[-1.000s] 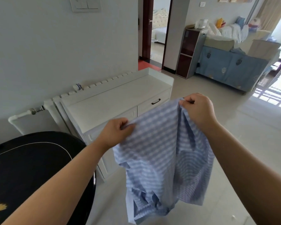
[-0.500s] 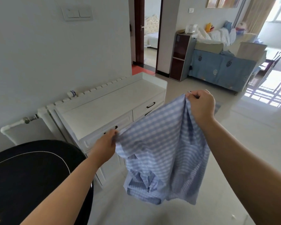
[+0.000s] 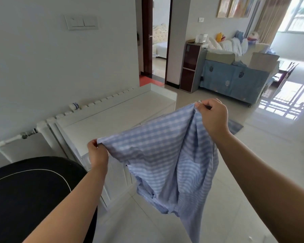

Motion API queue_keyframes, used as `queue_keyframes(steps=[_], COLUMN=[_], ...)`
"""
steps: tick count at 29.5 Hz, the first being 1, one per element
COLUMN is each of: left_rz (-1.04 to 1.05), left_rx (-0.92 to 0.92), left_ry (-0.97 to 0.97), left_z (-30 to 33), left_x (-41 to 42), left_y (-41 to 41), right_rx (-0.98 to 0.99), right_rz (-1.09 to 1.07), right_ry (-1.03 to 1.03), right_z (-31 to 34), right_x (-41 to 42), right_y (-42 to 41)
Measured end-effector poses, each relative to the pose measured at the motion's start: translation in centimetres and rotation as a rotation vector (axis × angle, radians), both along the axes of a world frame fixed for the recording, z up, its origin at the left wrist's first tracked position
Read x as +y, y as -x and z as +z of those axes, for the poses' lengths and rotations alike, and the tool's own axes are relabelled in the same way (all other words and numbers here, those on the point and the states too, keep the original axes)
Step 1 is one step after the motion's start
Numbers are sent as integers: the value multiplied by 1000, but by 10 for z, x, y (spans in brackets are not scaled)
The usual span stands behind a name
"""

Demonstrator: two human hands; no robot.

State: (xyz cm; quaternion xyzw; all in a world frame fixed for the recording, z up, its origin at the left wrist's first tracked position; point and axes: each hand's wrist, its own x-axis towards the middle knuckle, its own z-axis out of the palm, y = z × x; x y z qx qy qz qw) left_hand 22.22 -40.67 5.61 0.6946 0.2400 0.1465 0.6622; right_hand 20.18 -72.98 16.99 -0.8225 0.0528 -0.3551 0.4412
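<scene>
In front of the white cabinet [image 3: 112,118], the left hand [image 3: 96,154] and right hand [image 3: 211,116] pinch a blue checked shirt [image 3: 161,160], stretching its edge; no readable label shows.

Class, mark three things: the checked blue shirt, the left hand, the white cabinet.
checked blue shirt [image 3: 156,149], head view, taut upper panel
left hand [image 3: 97,153], head view, back of the hand
white cabinet [image 3: 112,118], head view, bare top surface

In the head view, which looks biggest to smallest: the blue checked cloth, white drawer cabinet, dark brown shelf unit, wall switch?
1. blue checked cloth and white drawer cabinet: roughly alike, so unranked; the cloth is nearer and covers part of the cabinet.
2. dark brown shelf unit
3. wall switch
</scene>
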Motion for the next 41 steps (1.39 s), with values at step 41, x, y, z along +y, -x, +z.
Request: queue_keyframes(steps=[41], left_rz=[-928], left_rx=[-203], left_ry=[-1543], left_z=[65], left_x=[93], left_y=[24], right_rx=[436], right_rz=[-191], right_ry=[113], right_z=[-98], right_x=[-59], right_y=[-15])
